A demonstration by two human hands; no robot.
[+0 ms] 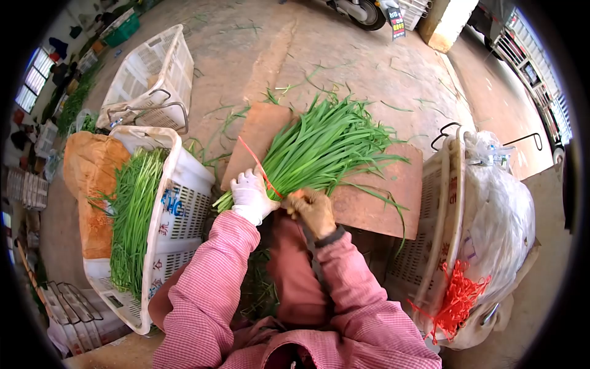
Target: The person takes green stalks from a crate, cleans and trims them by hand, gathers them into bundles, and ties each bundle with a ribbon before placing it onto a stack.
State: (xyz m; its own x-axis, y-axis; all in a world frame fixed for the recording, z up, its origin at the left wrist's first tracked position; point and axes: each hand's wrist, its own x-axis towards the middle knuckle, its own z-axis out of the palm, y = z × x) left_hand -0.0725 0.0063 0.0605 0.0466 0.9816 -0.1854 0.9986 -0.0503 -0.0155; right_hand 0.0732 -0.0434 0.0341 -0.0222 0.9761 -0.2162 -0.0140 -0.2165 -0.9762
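A large bunch of garlic chives (332, 147) lies across a brown board (375, 203), stem ends to the left and leaves fanned to the upper right. My left hand (247, 194), in a white glove, is closed over the stems. A thin red tie (255, 161) crosses the bunch beside it, one end sticking up to the upper left. My right hand (312, 212), in a tan glove, is closed at the near side of the stems, where the tie's other end runs into its fingers. The underside of the bunch is hidden.
At left a white crate (178, 203) holds more chives (138, 215) and an orange-brown sack (92, 190). Another crate (147, 74) stands behind it. At right, a crate (430, 215) carries clear plastic (498, 209) and hanging red ties (461, 298). A motorbike (362, 12) stands far back.
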